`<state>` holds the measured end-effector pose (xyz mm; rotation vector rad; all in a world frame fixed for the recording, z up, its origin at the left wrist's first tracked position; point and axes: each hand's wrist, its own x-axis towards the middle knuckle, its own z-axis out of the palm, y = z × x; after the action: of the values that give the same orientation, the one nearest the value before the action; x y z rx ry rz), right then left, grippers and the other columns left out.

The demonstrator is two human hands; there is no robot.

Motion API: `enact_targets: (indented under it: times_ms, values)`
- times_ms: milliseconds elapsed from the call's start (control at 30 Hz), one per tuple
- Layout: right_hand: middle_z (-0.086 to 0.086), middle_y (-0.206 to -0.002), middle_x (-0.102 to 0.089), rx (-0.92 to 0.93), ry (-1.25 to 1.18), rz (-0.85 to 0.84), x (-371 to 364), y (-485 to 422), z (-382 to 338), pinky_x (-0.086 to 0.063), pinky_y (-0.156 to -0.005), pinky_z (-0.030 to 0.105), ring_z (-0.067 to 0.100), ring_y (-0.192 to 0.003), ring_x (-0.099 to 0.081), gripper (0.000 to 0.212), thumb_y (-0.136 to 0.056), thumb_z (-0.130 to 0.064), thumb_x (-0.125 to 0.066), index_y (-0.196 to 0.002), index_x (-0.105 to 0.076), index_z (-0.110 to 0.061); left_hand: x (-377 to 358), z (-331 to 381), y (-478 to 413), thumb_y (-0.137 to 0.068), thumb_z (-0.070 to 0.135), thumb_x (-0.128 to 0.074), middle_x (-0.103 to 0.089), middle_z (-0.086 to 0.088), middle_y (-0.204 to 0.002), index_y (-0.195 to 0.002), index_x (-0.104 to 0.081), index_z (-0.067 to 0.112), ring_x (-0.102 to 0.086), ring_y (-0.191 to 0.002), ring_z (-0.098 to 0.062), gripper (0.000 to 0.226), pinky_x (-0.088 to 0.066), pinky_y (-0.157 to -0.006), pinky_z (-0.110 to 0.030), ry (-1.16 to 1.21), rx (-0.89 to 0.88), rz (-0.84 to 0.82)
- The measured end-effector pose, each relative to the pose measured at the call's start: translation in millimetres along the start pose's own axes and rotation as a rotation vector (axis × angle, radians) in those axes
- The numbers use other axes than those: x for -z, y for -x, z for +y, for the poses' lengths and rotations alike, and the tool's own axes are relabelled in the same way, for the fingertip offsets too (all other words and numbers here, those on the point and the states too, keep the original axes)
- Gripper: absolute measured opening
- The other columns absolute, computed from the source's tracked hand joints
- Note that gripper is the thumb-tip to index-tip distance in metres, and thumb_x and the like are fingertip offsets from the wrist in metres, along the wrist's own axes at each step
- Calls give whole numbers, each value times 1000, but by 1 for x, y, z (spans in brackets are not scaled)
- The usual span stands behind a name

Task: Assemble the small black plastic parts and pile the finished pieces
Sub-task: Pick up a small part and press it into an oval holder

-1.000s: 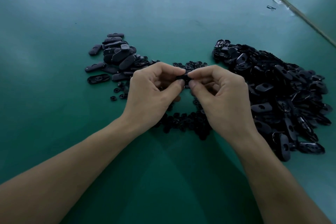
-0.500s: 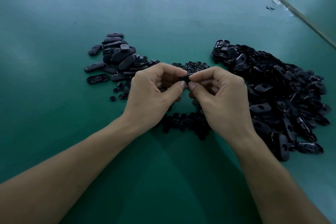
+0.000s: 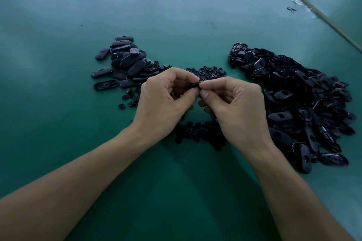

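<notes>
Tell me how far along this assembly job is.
Looks done: a small pile of closed ovals on the left. In hand: left hand and right hand pinch one part between them. Left: the far bigger heap of open shells on the right, so mostly undone.

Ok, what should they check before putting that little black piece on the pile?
1. Grip: left hand and right hand both pinch the black piece at the fingertips. Ok.
2. Piece fully clicked together: fingers hide it. Cannot tell.
3. Left pile of closed ovals, likely the finished ones, lies in plain view. Ok.
4. Right pile of open shells has plenty left. Ok.
5. Small round pieces lie just beyond the hands. Ok.
</notes>
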<state>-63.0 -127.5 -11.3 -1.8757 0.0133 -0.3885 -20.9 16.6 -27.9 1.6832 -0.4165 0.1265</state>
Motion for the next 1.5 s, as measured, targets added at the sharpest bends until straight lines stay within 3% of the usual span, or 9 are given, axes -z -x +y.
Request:
enact_targets:
  times_ms: [133,400,533,667,767,900,1100,1500]
  values:
    - [-7,-78,-76,-7,-8,11,0,1,0,-55,-67,21,8,-71,-73,27,-88,-3,-72,-86,-73,-30,-1,1,1,-85,-1,-74,-73,7,-79,-93,-70,20,-69,-71,-8,23,-56,-64,-21,15,3,-5]
    - [-12,-81,-76,17,5,8,-3,2,0,-57,-73,20,4,-77,-73,29,-88,-3,-70,-90,-73,-32,0,1,0,-84,-1,-76,-72,6,-81,-94,-68,16,-70,-71,-7,21,-54,-66,-17,10,-23,4]
    - [-8,-83,-78,-12,-18,-51,1,0,-1,-58,-73,23,8,-76,-74,24,-88,-3,-71,-96,-77,-25,1,-2,-1,-84,5,-77,-73,4,-83,-92,-68,23,-71,-76,-12,22,-58,-71,-27,-23,-21,43]
    - [-11,-79,-74,35,68,-7,5,-1,0,-52,-69,18,5,-73,-70,21,-88,-8,-72,-95,-78,-27,0,-1,0,-86,4,-75,-72,3,-78,-91,-67,25,-69,-67,-12,23,-57,-56,-24,14,-2,14]
    - [-9,-90,-70,58,163,14,7,-3,1,-50,-74,16,5,-77,-66,26,-88,-12,-73,-107,-74,-30,0,0,1,-87,6,-73,-71,8,-78,-92,-67,27,-66,-67,-7,22,-56,-55,-21,21,-14,-27]
    - [-9,-92,-77,-7,62,-42,11,-7,1,-58,-88,30,5,-87,-72,21,-88,-6,-73,-101,-77,-23,1,1,1,-86,6,-73,-73,9,-78,-94,-68,25,-68,-70,-7,21,-56,-61,-21,91,4,-57]
    - [-8,-85,-77,-25,13,-64,18,-7,3,-58,-78,24,6,-81,-73,15,-86,-9,-77,-94,-76,-22,2,0,0,-83,3,-79,-75,2,-79,-95,-73,18,-71,-70,-12,21,-59,-66,-25,167,41,-41]
    - [-4,-80,-76,-55,49,-81,20,-6,4,-60,-72,28,13,-75,-73,9,-86,-11,-77,-91,-76,-19,2,0,0,-81,0,-79,-75,1,-77,-95,-74,15,-72,-65,-13,21,-61,-67,-26,176,60,-64]
